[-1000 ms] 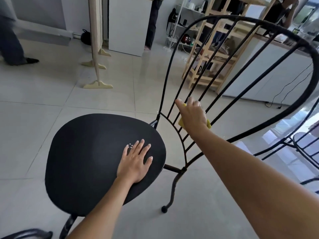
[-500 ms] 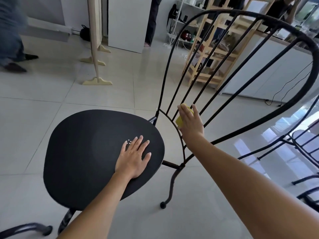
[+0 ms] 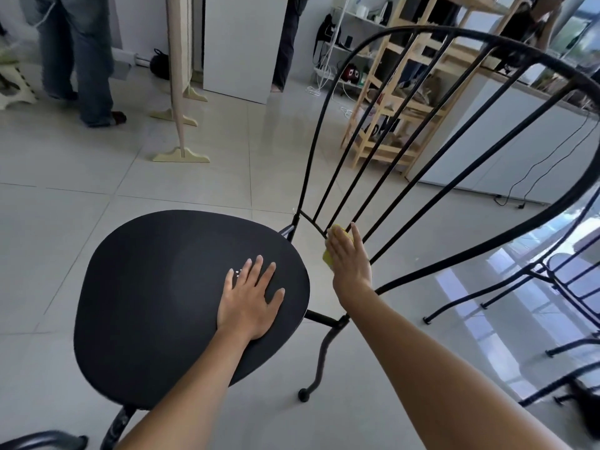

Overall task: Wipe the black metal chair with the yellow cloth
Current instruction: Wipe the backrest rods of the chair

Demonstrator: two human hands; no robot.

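My right hand (image 3: 349,261) has slid the cloth (image 3: 328,257) down the chair (image 3: 181,287) back's bars to their base w/ fingers pressing it flat; left hand (image 3: 251,300) open, bracing seat. Lower bars nearly done.

Left hand (image 3: 250,298) lies flat, palm down, fingers spread. Right hand (image 3: 349,258) reaches forward on an outstretched arm, fingers straight, pressing forward.

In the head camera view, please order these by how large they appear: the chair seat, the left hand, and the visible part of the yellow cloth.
1. chair seat, by far the largest.
2. left hand, flat on the seat.
3. yellow cloth, mostly hidden under the right hand, so its real size is unclear.
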